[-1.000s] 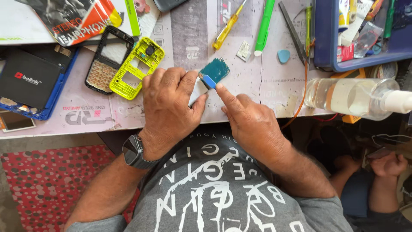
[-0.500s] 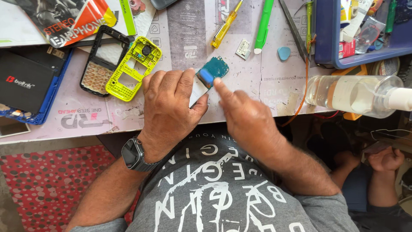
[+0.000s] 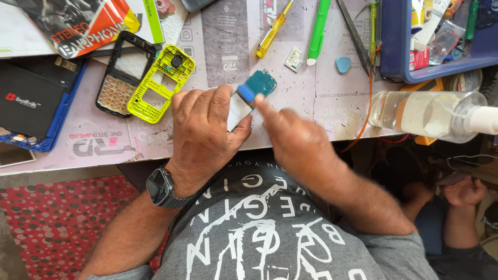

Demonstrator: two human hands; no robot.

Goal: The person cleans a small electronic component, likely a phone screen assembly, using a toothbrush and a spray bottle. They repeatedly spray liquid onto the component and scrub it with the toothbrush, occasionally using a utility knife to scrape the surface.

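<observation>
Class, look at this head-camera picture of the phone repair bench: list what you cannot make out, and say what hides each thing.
1. Circuit board, head view: its lower part is covered by the left hand.
2. Right hand: blurred, so whether its fingertip touches the board is unclear.
3. Blue tray: cut off by the top and right edges; its contents are too small to tell.
4. Clear bottle: its nozzle runs off the right edge.
</observation>
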